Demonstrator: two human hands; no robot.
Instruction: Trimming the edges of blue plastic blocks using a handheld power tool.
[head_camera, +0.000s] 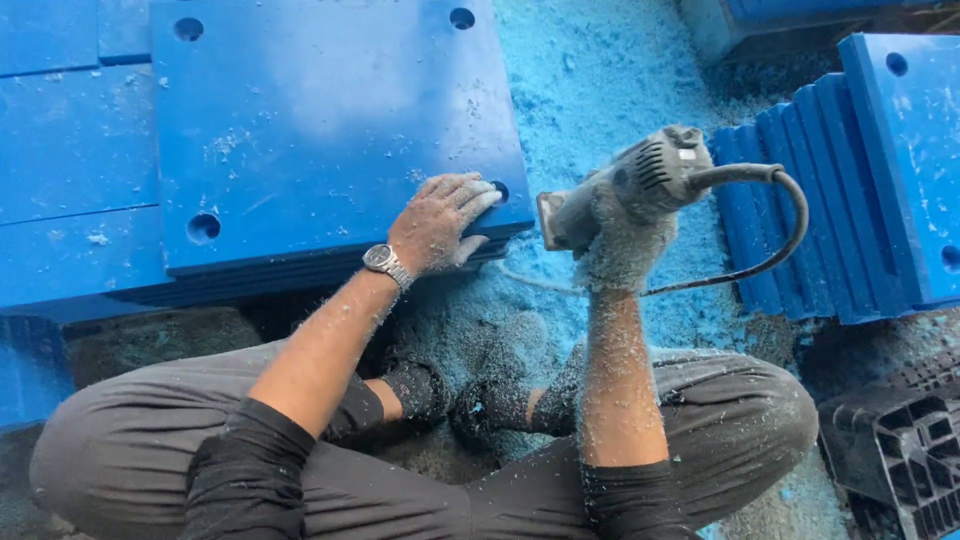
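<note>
The left hand (437, 222) lies flat, fingers spread, on the near right corner of the top blue slab (320, 130), right at its edge. Just right, across a narrow gap of shavings (600, 80), the right hand (622, 245) clamps a grey, dust-coated power tool (625, 190); its black cord (790, 215) loops right. Ribbed blue slabs (800, 200) stand beyond.

Silver wristwatch (381, 259) on left wrist; rolled black sleeves, grey trousers, dark dust-flecked socks
</note>
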